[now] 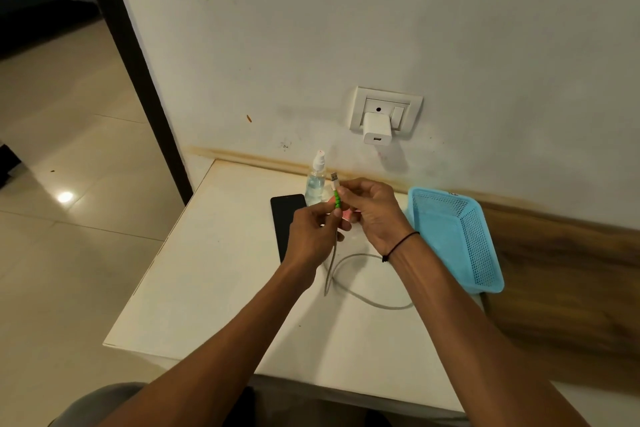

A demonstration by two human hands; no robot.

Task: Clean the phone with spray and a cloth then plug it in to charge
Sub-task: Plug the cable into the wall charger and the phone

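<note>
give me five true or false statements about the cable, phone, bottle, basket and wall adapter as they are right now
1. Both hands hold the grey charging cable near its green-wrapped USB end. True; left hand, right hand.
2. The USB plug is already seated in the white wall adapter. False: its port is empty.
3. The black phone lies flat on the white table. True.
4. The clear spray bottle lies on its side. False: it stands upright.
5. The blue mesh plastic basket sits left of the phone. False: it is on the right.
</note>
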